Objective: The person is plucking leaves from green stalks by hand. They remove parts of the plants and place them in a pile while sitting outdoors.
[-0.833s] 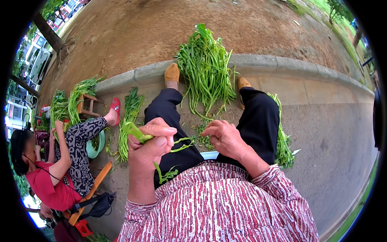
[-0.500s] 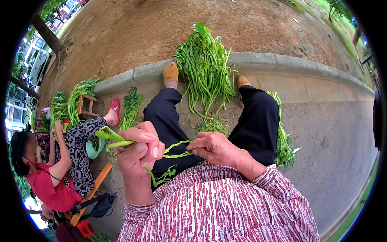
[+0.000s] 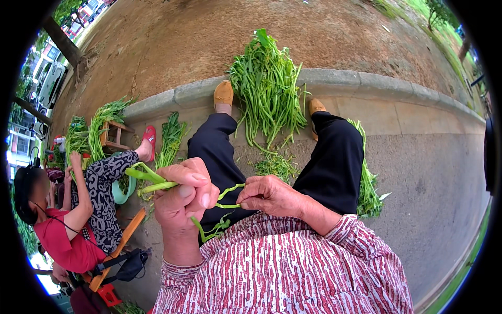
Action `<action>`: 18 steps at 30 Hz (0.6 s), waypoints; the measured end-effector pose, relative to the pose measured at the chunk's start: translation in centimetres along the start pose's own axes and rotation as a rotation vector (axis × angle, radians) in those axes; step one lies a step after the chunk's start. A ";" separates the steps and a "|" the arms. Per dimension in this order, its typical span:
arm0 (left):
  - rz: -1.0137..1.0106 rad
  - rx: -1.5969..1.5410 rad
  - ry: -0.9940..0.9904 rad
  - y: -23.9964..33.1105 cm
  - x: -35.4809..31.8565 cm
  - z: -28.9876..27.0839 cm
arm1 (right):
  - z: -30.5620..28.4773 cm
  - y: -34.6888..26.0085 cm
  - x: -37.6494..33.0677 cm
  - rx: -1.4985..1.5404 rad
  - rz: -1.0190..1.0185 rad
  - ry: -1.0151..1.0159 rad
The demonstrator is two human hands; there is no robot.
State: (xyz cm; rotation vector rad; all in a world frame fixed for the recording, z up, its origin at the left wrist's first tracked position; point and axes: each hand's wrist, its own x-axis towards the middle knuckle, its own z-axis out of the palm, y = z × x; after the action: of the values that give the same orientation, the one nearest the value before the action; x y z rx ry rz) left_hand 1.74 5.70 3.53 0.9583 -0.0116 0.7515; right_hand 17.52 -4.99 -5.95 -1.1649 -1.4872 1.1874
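Observation:
My left hand [image 3: 187, 192] is closed round a few long green vegetable stems [image 3: 151, 183], whose thicker ends stick out to the left. Below its palm hangs a bent stem with a small leafy tip [image 3: 218, 226]. Two thin green strands [image 3: 225, 205] reach from this hand toward my right hand [image 3: 272, 196], which pinches the lower strand between thumb and fingertips. Both hands are above my lap. On the ground between my feet lies a big heap of the same leafy stems [image 3: 267, 94], with a small pile of green scraps [image 3: 276, 166] nearer me.
More greens [image 3: 369, 188] lie beside my right leg, and another bunch [image 3: 171, 138] lies left of my left leg. At the left, a person in a red shirt [image 3: 68, 240] handles greens near a wooden stool [image 3: 116, 136]. A concrete kerb [image 3: 387, 86] runs across beyond my feet.
My right hand has shifted slightly left, nearer my left hand, and its thumb and fingertips sit lower on the strand. My left hand has barely moved and still holds the stems.

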 end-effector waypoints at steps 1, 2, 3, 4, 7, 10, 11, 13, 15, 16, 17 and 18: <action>-0.001 -0.003 0.005 0.0 0.0 0.0 | 0.0 -0.2 0.0 -0.016 0.006 0.008; -0.001 -0.005 0.009 0.0 -0.1 0.0 | -0.2 -0.5 -0.1 -0.039 0.012 0.015; -0.008 -0.004 0.018 0.0 -0.1 0.0 | -0.2 -0.5 -0.1 -0.048 0.015 0.028; -0.016 -0.002 0.026 0.0 -0.2 0.0 | -0.2 -0.6 -0.2 -0.056 0.018 0.041; -0.031 0.016 0.048 0.0 -0.2 0.0 | 0.0 -0.6 -0.2 -0.063 0.028 0.084; -0.045 0.040 0.070 0.0 -0.2 0.2 | 0.0 -1.0 -0.3 -0.095 0.071 0.109; -0.051 0.048 0.077 0.0 -0.2 0.3 | 0.0 -1.0 -0.3 -0.084 0.091 0.120; -0.072 0.044 0.089 0.2 -0.2 0.6 | 0.1 -1.0 -0.3 -0.058 0.122 0.141; -0.082 0.046 0.097 0.1 -0.2 0.7 | 0.2 -0.8 -0.3 -0.030 0.138 0.159; -0.082 0.050 0.100 0.1 -0.2 0.7 | 0.2 -0.6 -0.2 -0.017 0.145 0.165; -0.082 0.053 0.103 0.0 -0.3 0.8 | 0.3 -0.4 -0.2 -0.007 0.149 0.167; -0.087 0.055 0.104 0.0 -0.3 0.9 | 0.3 -0.3 -0.2 -0.003 0.152 0.167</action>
State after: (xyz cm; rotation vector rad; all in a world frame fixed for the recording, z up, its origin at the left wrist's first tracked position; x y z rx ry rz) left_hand 1.82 4.90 3.93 0.9650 0.1415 0.7233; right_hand 17.20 -5.28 -5.68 -1.3650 -1.2941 1.1576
